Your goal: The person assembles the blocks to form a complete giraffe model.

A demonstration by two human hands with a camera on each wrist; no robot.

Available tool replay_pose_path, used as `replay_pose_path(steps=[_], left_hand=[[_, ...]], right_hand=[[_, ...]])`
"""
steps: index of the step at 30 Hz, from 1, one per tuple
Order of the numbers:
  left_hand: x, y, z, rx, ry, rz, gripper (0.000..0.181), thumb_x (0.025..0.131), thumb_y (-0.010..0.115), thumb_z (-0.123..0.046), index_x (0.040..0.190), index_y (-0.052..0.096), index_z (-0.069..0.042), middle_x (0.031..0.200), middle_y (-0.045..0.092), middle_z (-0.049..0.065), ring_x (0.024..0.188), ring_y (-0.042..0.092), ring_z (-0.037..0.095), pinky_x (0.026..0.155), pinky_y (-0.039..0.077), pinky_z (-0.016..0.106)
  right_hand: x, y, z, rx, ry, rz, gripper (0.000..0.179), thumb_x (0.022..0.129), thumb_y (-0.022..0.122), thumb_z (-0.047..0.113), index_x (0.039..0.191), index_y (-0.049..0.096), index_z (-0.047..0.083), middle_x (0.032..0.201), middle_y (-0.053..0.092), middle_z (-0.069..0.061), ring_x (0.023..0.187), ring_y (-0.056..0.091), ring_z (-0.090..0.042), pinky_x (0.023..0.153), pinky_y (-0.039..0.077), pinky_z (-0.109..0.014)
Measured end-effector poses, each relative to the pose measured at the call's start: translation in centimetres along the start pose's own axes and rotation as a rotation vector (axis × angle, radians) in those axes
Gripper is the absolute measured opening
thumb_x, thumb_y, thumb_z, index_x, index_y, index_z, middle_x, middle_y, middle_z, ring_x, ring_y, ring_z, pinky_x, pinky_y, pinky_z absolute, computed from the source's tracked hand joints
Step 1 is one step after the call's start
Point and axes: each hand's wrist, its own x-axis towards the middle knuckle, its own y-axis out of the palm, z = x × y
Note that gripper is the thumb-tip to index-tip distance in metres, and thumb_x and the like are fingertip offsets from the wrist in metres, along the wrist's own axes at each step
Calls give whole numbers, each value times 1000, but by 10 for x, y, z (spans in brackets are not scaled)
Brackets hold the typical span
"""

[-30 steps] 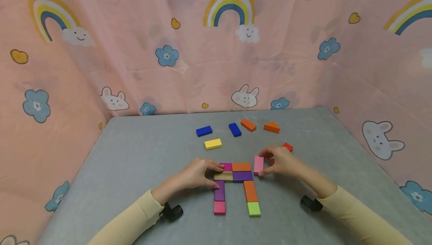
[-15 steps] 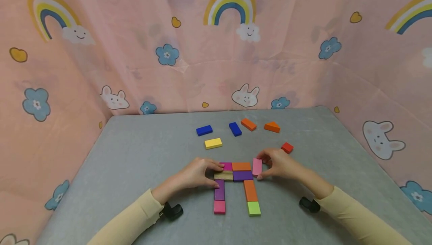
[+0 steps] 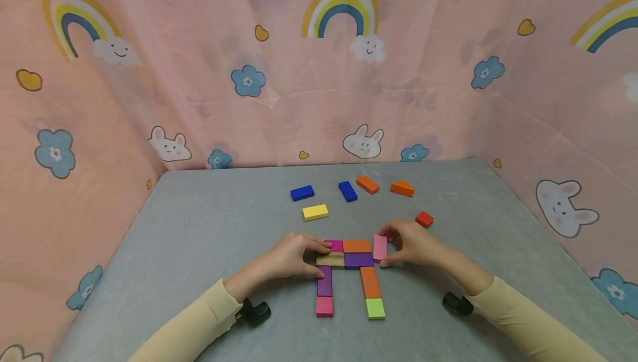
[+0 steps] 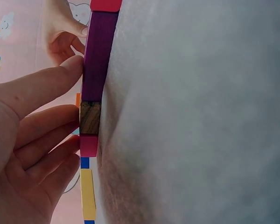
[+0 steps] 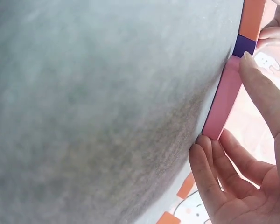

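My right hand pinches the ends of a light pink rectangular block between thumb and fingers. It stands against the right end of a flat block layout, close to the violet block. My left hand rests at the layout's left side, thumb on the purple block, fingertips at the magenta block and the wood-grain block. An orange block completes the back row. Two legs run forward: purple with a deep pink square, orange with a lime square.
Farther back on the grey table lie a yellow block, two blue blocks, an orange block and an orange triangle. A red block lies just beyond my right hand. A pink patterned curtain surrounds the table.
My right hand has brought the light pink block slightly left and nearer to me, up to the layout, then held still. The left hand has stayed in place.
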Motion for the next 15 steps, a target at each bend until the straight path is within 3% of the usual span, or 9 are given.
replay_pose_path(steps=[8,15], left_hand=[[0,1,-1,-6,2,2,49,75,80,-33,120,67,-16,126,63,0,120,56,14,102,44,34],[0,0,0,-21,-3,5,49,76,80,-32,121,67,-16,126,63,0,120,56,15,101,45,35]], right_hand=[[3,-12,-4,40,-25,11,58,69,83,39,111,63,5,103,66,-4,92,62,-18,79,55,-33],[37,-31,-17,126,-43,-30,59,79,77,32,121,59,-4,113,65,-19,102,63,-31,84,55,-41]])
